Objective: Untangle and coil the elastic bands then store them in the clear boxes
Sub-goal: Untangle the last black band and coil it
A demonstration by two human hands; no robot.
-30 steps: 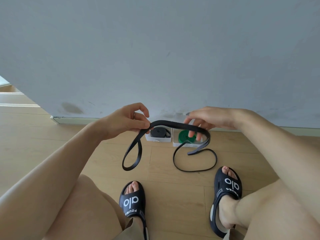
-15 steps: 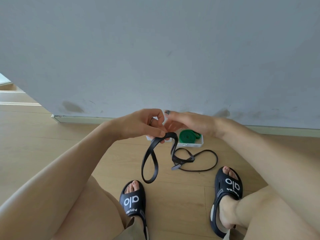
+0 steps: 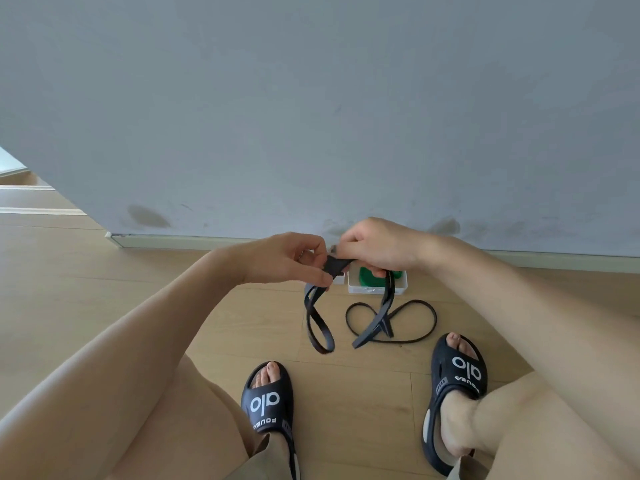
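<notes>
The black elastic band (image 3: 382,308) is held up above the wooden floor (image 3: 104,292), well in front of the grey wall (image 3: 311,98), its upper part gathered between the two hands while its two ends hang down. One loop (image 3: 318,327) is seen hanging below the left hand, and the other run drops from the right hand to where a thin black band (image 3: 412,320) lies spread on the floor; whether the two are tangled there cannot be told. The band is judged to be held high so that its slack hangs free and can be folded into a coil. Behind the hands a clear box (image 3: 377,287) is set on the floor near the wall, and a coiled green band (image 3: 369,276) is already stored in it; a second box beside it is mostly hidden by the hands. The forearms are brought inward from either side so that the hands almost meet. The left hand (image 3: 294,259) is seen pinching the band between thumb and curled fingers, and the right hand (image 3: 377,247) is curled over the band, gripping it from above.
</notes>
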